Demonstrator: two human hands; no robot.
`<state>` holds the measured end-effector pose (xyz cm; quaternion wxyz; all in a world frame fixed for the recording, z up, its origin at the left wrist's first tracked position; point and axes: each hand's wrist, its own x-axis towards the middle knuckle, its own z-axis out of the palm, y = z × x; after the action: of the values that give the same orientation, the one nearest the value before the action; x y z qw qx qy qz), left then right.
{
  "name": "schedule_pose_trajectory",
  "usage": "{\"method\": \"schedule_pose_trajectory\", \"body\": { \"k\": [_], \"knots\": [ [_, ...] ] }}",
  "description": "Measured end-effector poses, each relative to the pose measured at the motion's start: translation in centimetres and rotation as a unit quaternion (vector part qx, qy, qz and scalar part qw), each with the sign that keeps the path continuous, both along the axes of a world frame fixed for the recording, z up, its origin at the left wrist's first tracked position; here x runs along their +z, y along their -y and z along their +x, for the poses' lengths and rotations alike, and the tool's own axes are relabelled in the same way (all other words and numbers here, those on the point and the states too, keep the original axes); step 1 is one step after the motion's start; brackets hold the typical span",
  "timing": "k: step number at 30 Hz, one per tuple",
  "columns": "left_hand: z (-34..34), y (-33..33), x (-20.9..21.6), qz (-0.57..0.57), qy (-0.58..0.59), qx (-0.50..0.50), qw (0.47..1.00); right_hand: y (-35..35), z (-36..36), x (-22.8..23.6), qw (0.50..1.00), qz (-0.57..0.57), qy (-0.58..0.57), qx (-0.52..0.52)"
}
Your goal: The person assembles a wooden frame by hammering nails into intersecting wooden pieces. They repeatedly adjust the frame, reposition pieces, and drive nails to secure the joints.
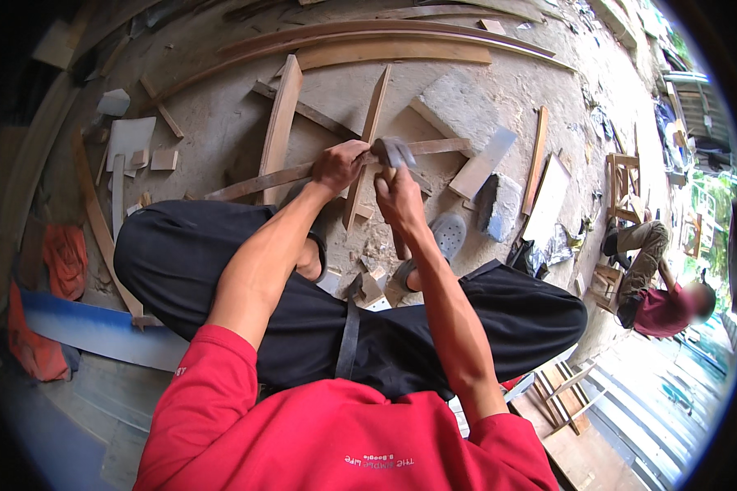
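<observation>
My right hand [400, 199] is wrapped round the wooden handle of a claw hammer [395, 153]. Its metal head is over the spot where a long wooden strip [258, 183] crosses a narrow upright board [375, 102]. Just left of the hammer head, my left hand [340, 168] is closed on the strip, its fingertips close to the crossing. Any nail there is hidden. Farther left, a wider board [280, 123] also meets the strip. The right part of the strip [442, 146] runs on past the hammer.
A concrete slab [457, 102] and a rough block [500, 208] lie to the right, with a handsaw [490, 159] between them. Long planks [393, 54] lie along the far side. Wood offcuts [372, 286] are between my feet. Another person [663, 307] sits at the far right.
</observation>
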<state>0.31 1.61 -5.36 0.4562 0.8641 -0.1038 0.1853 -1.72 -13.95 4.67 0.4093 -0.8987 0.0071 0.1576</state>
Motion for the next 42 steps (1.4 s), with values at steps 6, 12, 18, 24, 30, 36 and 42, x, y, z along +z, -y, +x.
{"method": "schedule_pose_trajectory", "body": {
  "k": [6, 12, 18, 24, 30, 36, 42],
  "knots": [
    [0.2, -1.8, 1.0, 0.012, -0.088, -0.019, 0.996, 0.9, 0.3, 0.9, 0.997, 0.045, -0.025, -0.051],
    [-0.4, -4.4, 2.0, 0.147, -0.359, 0.125, 0.913, 2.7, -0.8, -0.7, 0.968, 0.229, -0.073, -0.068],
    [-0.6, -4.4, 1.5, 0.168, -0.421, 0.131, 0.882, 3.1, -0.7, -1.5, 0.986, 0.126, -0.074, -0.08],
    [-0.6, -4.6, -0.8, 0.168, -0.406, 0.155, 0.885, 3.3, -1.0, -1.9, 0.988, 0.097, -0.094, -0.08],
    [-0.5, -5.0, 1.8, 0.188, -0.437, 0.087, 0.876, 2.6, -1.4, 1.3, 0.981, 0.073, -0.146, -0.11],
    [-0.6, -5.4, 3.1, 0.215, -0.441, 0.038, 0.871, 3.7, -1.5, -1.4, 0.991, -0.015, -0.098, -0.094],
    [-0.1, -5.3, 2.4, 0.239, -0.468, 0.067, 0.848, 3.7, -1.1, -1.6, 0.99, -0.024, -0.105, -0.089]
  ]
}}
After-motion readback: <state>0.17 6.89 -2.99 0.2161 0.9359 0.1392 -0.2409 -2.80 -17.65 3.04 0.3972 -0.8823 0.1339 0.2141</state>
